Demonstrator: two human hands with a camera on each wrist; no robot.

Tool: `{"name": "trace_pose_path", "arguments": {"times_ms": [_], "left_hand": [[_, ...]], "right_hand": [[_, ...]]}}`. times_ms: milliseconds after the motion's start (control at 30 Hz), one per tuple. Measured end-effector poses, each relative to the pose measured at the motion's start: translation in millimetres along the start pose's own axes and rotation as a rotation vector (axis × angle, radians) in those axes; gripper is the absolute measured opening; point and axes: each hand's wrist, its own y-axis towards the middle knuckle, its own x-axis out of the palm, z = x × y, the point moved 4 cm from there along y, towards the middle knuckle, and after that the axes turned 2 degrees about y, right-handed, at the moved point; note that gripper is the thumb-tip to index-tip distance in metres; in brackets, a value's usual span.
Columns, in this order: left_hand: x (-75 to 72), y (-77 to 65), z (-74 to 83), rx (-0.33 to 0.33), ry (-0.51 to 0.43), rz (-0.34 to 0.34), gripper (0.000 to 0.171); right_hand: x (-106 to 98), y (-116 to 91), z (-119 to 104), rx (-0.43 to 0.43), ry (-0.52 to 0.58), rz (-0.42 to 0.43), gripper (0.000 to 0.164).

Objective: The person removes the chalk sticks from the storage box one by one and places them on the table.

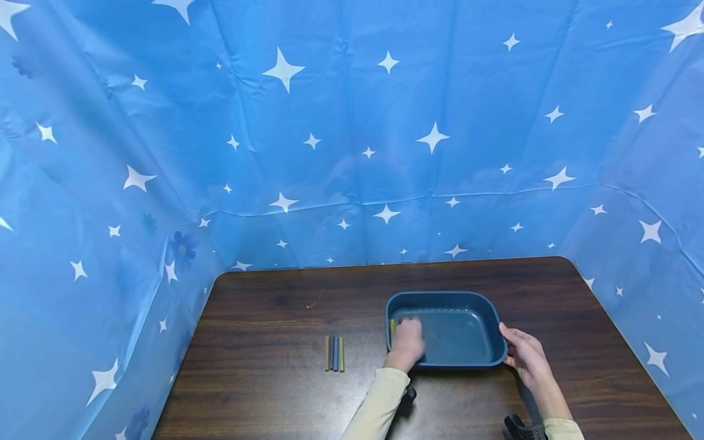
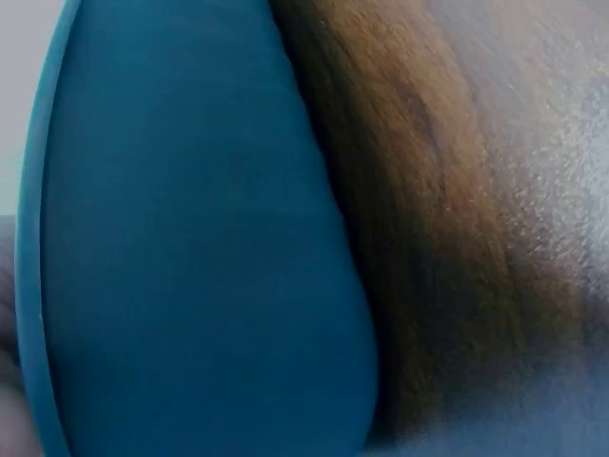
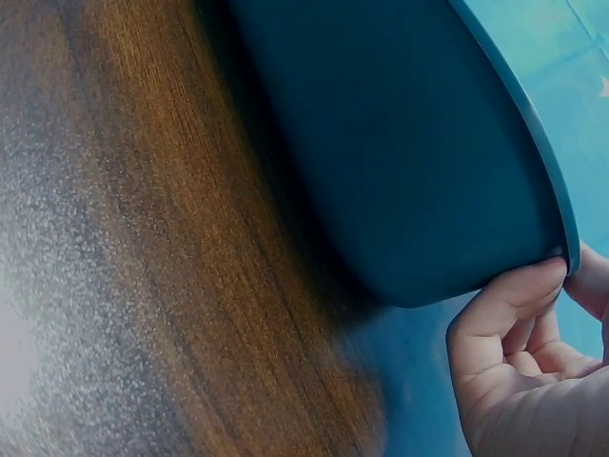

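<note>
A deep blue-green plastic tray [image 1: 456, 365] with rounded corners stands on the table. My left hand [image 1: 407, 339] reaches over its near rim into the left end, knuckles up and fingers bent downward. A yellow-green stick [image 1: 393, 327] lies beside those fingers along the tray's left wall; the fingertips are hidden, so I cannot tell what they hold. At the right end my right hand [image 1: 527, 354] pinches the tray's rim between thumb and fingers, clearly seen in the right wrist view. Left of the tray, several thin coloured sticks [image 1: 335, 354] lie side by side, brown, dark, blue and yellow-green.
The dark wood-grain table [image 1: 264, 391] has rounded far corners. Blue sheeting with white stars [image 1: 352, 122] hangs behind it and along both sides. A small pale curved mark [image 1: 315, 299] shows on the table's far left part.
</note>
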Motion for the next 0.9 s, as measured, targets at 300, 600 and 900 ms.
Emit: {"name": "trace_pose_path", "arguments": {"times_ms": [300,600,900], "left_hand": [[-6.4,1.9,-1.5,-0.027,-0.513,-0.023,0.013],[-9.1,1.2,-4.2,-0.241,-1.263,-0.145,0.019],[-34.9,-11.6,-11.8,-0.219,-1.446,-0.166,0.027]], "right_hand": [[1.0,-1.5,-0.6,0.009,0.004,0.001,0.026],[2.0,0.9,-5.4,-0.020,0.042,-0.005,0.031],[1.0,-0.3,0.7,0.013,0.008,0.000,0.027]]}}
